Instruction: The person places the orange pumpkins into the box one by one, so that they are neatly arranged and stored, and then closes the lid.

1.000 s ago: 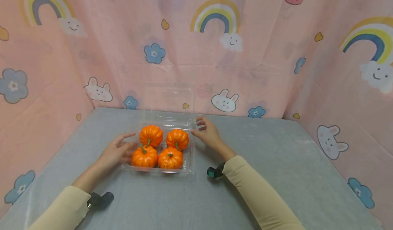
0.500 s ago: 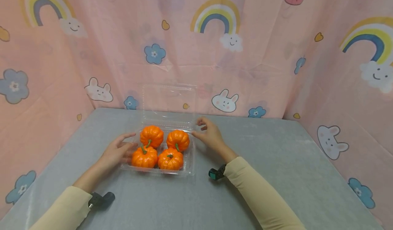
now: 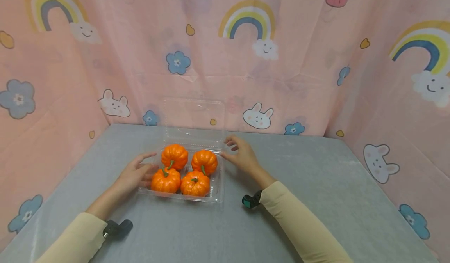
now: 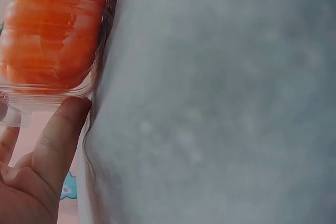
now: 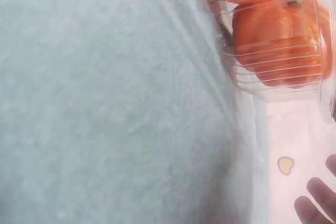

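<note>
A clear plastic clamshell box (image 3: 216, 198) lies on the table with its lid (image 3: 193, 112) standing up at the back. Inside the base sit several small orange pumpkins (image 3: 195, 183) with green stems. At the box's left side is my left hand (image 3: 135, 171), its fingers spread; in the left wrist view one fingertip (image 4: 76, 106) touches the plastic wall. My right hand (image 3: 242, 153) hovers by the back right corner, fingers loosely bent, thumb close to the hinge side. Whether that thumb touches the plastic cannot be told. In the right wrist view its fingertips (image 5: 317, 190) are apart from the box.
The box stands on a grey table (image 3: 316, 192). Behind it and at both sides hangs a pink printed curtain (image 3: 302, 71). Dark wrist devices (image 3: 117, 228) hang below both forearms.
The lid, faint and blurred a second ago, now shows sharper upright edges. Both hands keep nearly the same places beside the box; the whole view has shifted slightly.
</note>
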Demonstrator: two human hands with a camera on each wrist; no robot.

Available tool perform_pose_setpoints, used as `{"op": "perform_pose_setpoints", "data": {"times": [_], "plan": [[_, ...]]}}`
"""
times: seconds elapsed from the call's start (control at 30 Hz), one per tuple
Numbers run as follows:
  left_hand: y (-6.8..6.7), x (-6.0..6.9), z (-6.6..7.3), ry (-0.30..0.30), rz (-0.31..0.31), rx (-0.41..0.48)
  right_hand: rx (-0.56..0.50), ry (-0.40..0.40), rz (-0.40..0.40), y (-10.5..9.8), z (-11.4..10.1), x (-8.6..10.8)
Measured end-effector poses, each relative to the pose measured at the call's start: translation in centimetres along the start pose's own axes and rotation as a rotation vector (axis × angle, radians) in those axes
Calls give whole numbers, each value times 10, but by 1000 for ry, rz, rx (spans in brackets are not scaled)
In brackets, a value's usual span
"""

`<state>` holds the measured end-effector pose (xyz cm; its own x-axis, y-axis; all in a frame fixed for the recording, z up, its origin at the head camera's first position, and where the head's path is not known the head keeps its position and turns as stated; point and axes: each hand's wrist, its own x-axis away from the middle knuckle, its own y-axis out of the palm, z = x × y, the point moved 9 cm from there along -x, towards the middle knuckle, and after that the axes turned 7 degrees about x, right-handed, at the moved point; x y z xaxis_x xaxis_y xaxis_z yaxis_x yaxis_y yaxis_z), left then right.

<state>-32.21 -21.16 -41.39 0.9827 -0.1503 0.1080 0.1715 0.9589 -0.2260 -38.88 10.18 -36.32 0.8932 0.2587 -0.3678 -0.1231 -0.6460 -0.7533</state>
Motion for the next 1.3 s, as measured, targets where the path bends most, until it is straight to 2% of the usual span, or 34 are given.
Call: {"op": "perform_pose_setpoints", "data": {"times": [0.2,0.53,0.8,0.97,1.1,1.3], "plan": [[0,0,0,-8,10,-2,51,-42,-17,-3,-5,4],[1,0,-1,-12,18,11,196,-112,-62,-5,-14,16],[-1,4,2,-3,41,26,225,-98,-78,-6,-13,24],[-6,7,4,-5,71,79,244,-103,-100,-5,-12,27],[-9,10,5,8,46,134,260,-100,-135,-3,-10,32],[-13,18,12,37,20,111,282,-58,-208,0,-7,40]]}}
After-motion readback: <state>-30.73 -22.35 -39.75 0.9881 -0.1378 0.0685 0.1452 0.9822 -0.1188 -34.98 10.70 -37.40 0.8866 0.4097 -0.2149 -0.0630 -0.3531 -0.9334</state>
